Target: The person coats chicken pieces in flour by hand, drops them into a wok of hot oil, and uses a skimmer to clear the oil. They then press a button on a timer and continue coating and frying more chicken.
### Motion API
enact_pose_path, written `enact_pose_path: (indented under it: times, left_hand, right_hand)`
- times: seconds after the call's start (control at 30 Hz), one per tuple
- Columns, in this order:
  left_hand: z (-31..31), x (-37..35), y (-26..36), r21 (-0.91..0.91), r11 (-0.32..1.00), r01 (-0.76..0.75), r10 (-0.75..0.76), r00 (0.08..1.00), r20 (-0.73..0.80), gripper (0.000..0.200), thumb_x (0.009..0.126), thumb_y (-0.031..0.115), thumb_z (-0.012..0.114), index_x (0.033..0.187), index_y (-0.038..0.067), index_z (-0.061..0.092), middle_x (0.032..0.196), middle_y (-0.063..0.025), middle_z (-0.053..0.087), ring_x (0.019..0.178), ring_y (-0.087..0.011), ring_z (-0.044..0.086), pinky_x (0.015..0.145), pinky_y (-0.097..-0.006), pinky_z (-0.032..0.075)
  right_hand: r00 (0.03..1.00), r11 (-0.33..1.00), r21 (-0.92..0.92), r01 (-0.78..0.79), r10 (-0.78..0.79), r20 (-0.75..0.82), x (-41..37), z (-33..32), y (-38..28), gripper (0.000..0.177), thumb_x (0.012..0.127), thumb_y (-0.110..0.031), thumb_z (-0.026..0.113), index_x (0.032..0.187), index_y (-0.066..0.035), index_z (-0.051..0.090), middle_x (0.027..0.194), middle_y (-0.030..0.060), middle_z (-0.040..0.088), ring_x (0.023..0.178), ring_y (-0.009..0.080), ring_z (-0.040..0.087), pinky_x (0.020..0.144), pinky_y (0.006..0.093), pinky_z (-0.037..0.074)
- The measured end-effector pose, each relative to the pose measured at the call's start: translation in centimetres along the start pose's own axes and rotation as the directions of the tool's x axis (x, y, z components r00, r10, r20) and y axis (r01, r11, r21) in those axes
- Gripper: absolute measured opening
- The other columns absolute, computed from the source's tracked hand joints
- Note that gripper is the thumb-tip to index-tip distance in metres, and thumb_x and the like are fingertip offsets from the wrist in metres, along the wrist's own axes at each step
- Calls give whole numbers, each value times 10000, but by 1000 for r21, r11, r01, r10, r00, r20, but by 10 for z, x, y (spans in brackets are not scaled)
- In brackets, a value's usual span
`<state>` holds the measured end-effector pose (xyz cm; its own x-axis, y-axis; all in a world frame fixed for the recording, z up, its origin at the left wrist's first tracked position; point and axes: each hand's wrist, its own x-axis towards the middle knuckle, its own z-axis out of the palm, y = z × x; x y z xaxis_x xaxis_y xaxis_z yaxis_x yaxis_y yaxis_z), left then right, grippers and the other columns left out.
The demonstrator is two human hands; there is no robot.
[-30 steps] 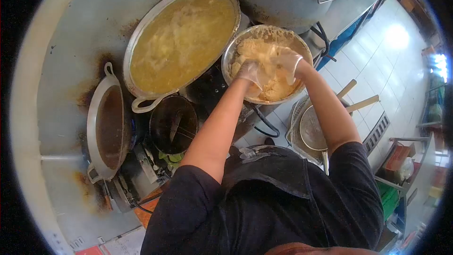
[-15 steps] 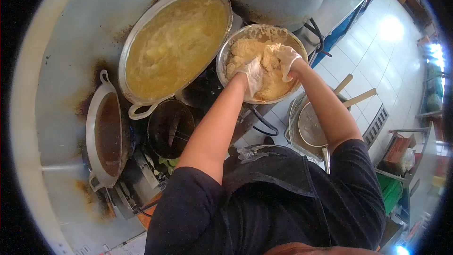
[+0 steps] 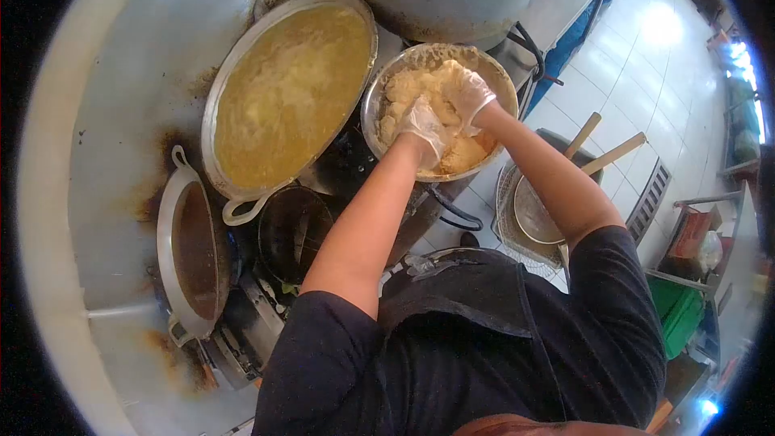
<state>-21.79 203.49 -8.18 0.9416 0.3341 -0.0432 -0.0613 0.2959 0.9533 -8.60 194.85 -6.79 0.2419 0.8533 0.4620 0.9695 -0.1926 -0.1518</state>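
Gloved left hand (image 3: pixel 422 123) and right hand (image 3: pixel 470 97) in floury mix (image 3: pixel 464 155), inside my metal bowl (image 3: pixel 370 117); can't tell if I'm gripping! Yellow liquid (image 3: pixel 291 85) fills the wide pan (image 3: pixel 208 131) alongside, lidded pot (image 3: pixel 440 8) just beyond.

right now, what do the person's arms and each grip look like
The left grip and right grip each wear a thin, translucent plastic glove, loose and wrinkled at the cuff. The forearms are bare, with no watch or marking visible. The sleeves are short and black.

hands (image 3: pixel 422 125) closer tog. vs 1s ago, cam view shifted slightly rt
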Motion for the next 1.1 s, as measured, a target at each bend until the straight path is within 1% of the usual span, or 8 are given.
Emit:
enact_pose_path:
  times: [0.1,0.17,0.23,0.3,0.57,0.7,0.9,1.1]
  left_hand:
    - [-33,16,-34,244,969,-43,-6,981,196,583,984,526,274,1413,145,377,1377,-60,465,1228,-252,459,1011,-375,407]
    - [-26,17,-28,919,333,-211,-71,966,248,580,990,521,253,1421,151,369,1394,-56,454,1241,-245,443,1022,-359,386]
    - [-9,11,-7,765,-592,-256,-152,967,206,578,995,516,231,1429,156,361,1410,-51,443,1255,-239,427,1033,-344,365]
    - [-4,4,12,504,-837,-215,-173,977,129,554,996,490,250,1420,156,374,1401,-54,456,1248,-236,434,1030,-337,363]
    - [-40,6,-9,789,588,-179,222,973,55,323,831,286,617,1093,97,617,939,-82,652,887,-221,611,814,-368,483]
    - [-9,-11,26,829,-421,-369,137,877,460,347,695,245,653,1035,180,667,974,-40,685,922,-224,648,811,-360,484]
    - [14,-12,21,753,-471,-460,-20,859,512,222,813,212,530,989,207,666,970,-27,678,955,-230,634,836,-390,465]
    - [13,48,-83,844,-383,-375,56,903,426,252,891,224,438,1033,230,645,1034,-19,656,1030,-228,600,841,-411,454]
  right_hand:
    - [991,987,106,-123,117,67,6,-30,0,383,826,-228,570,1168,-56,597,1147,141,607,1120,294,544,966,357,420]
    - [992,982,147,-119,110,67,4,-26,4,377,825,-226,570,1162,-61,602,1144,139,607,1114,297,546,963,358,423]
    - [990,897,435,-81,24,136,2,3,21,375,836,-231,561,1173,-72,597,1153,134,602,1105,294,549,961,358,423]
    - [975,983,151,104,-131,181,9,-5,29,367,857,-236,542,1179,-67,586,1173,129,595,1103,284,549,963,351,421]
    - [996,913,402,-62,31,83,79,-103,0,323,861,-242,533,1130,-75,594,1149,123,592,1081,292,542,928,334,441]
    - [855,845,-229,482,-511,-87,135,-162,-47,251,799,-166,603,1030,-70,613,1119,115,600,1035,259,571,853,350,474]
    - [835,741,654,155,-452,314,212,-140,-121,278,886,-244,601,1077,-42,605,980,89,669,912,250,628,820,329,490]
    - [757,872,10,490,-431,490,213,-126,-166,312,878,-308,586,1089,-81,624,987,115,683,910,284,648,763,386,514]
